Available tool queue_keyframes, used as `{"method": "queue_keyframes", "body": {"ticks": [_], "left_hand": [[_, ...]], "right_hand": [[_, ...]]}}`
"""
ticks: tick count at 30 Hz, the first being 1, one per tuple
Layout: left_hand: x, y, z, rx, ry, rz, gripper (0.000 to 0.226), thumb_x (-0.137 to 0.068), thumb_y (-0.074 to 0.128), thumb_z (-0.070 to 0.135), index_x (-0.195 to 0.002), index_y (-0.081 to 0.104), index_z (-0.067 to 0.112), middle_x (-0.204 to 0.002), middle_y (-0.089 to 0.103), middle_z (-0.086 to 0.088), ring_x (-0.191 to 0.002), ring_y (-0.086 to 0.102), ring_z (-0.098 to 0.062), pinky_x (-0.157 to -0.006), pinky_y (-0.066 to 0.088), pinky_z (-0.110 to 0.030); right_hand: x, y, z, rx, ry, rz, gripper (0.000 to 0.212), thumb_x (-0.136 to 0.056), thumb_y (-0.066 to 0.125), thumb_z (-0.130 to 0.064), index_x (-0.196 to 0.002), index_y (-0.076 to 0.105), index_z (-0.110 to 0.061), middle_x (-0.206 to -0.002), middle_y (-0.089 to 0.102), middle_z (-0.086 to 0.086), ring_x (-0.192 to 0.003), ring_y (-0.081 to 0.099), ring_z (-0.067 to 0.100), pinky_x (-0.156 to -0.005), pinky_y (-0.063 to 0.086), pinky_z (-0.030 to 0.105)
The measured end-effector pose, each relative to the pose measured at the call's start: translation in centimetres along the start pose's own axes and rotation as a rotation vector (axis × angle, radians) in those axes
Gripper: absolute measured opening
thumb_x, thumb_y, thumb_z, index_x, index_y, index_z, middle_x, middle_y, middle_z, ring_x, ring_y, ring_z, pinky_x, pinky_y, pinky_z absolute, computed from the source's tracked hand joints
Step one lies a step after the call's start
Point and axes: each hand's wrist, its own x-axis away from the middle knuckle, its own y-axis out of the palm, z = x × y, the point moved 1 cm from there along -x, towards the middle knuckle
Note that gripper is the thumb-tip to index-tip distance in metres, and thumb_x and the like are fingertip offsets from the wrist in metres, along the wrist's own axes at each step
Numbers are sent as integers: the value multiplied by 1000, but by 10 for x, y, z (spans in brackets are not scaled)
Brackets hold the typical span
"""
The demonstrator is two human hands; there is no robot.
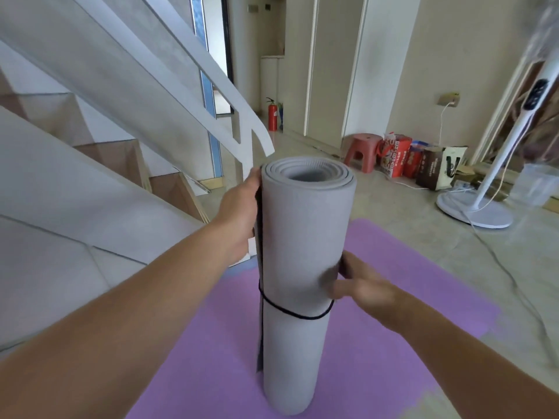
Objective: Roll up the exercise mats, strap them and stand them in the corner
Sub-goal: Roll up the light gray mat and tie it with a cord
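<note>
A rolled grey mat (302, 237) stands upright on a purple mat (402, 334) that lies flat on the floor. A thin black strap (290, 313) circles the roll a little below its middle, and a black strip runs down its left side. My left hand (242, 213) grips the roll near the top on its left side. My right hand (360, 285) is on the roll's right side just above the strap, fingers pinching a dark piece of the strap there; it is blurred.
A white staircase (127, 116) with a railing rises on the left, close to the roll. A white standing fan (484, 207) with a cable stands at right. A red stool (361, 151), several bags (423, 164) and a fire extinguisher (272, 114) sit by the far wall.
</note>
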Motion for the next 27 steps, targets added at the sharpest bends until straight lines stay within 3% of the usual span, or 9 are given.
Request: {"method": "queue_keyframes", "body": {"ticks": [2,5,8,10,14,18,22,24,27], "left_hand": [[2,-2,6,-117,55,8,44,-99,48,56,-102,70,18,-105,73,-8,-99,66,-27,-95,54,-50],[2,-5,5,-440,214,-29,40,-99,50,39,-86,61,3,-90,66,-24,-87,66,-37,-84,57,-55],[9,-5,8,-588,253,-29,38,-98,57,32,-74,60,3,-79,66,-19,-78,65,-39,-74,57,-47],[13,-5,8,-547,240,-45,45,-95,55,40,-80,65,-1,-82,67,-23,-81,66,-41,-78,58,-54],[22,-10,9,-473,234,-37,57,-86,53,54,-81,70,-1,-81,69,-24,-82,67,-44,-77,57,-60],[25,-22,17,-477,257,-13,58,-76,54,49,-75,67,-7,-76,65,-30,-76,67,-46,-74,57,-61],[32,-31,20,-329,145,-51,58,-84,65,44,-91,65,-13,-73,59,-21,-69,57,-27,-81,58,-54],[34,-29,27,-218,49,-98,46,-97,60,38,-99,69,-7,-82,63,-16,-71,60,-27,-76,57,-42],[40,-21,49,-243,-7,-145,40,-98,53,51,-100,73,16,-94,75,-7,-80,68,-28,-81,59,-45]], "right_hand": [[0,-24,-51,-177,-153,131,80,-60,48,-11,-138,50,-30,-129,63,-20,-124,52,0,-95,46,15],[0,-44,-133,-225,-297,248,73,-80,48,-36,-152,35,-30,-156,37,-12,-143,32,8,-120,22,36],[-10,-25,-179,392,-176,114,66,-94,40,-70,-151,34,-38,-155,32,-18,-141,29,7,-118,15,36],[-23,-8,-177,830,-131,5,76,-90,26,-79,-154,28,-38,-160,21,-18,-149,18,13,-121,7,48],[-32,2,-162,1081,-66,4,73,-97,17,-69,-159,5,-33,-166,-5,-9,-153,-7,14,-121,-4,55],[-37,19,-170,1111,-39,-6,68,-99,14,-64,-158,1,-32,-166,-8,-8,-153,-9,14,-120,-4,55],[-32,28,-180,1140,-61,-20,57,-106,11,-48,-158,7,-27,-167,-2,-5,-153,-6,18,-120,-1,57],[-28,27,-184,1149,-75,-36,53,-108,10,-40,-158,9,-25,-167,-1,-4,-153,-5,19,-120,0,57],[-27,23,-180,954,-118,0,51,-107,16,-35,-158,14,-29,-166,10,-5,-153,3,18,-123,2,49]]}}
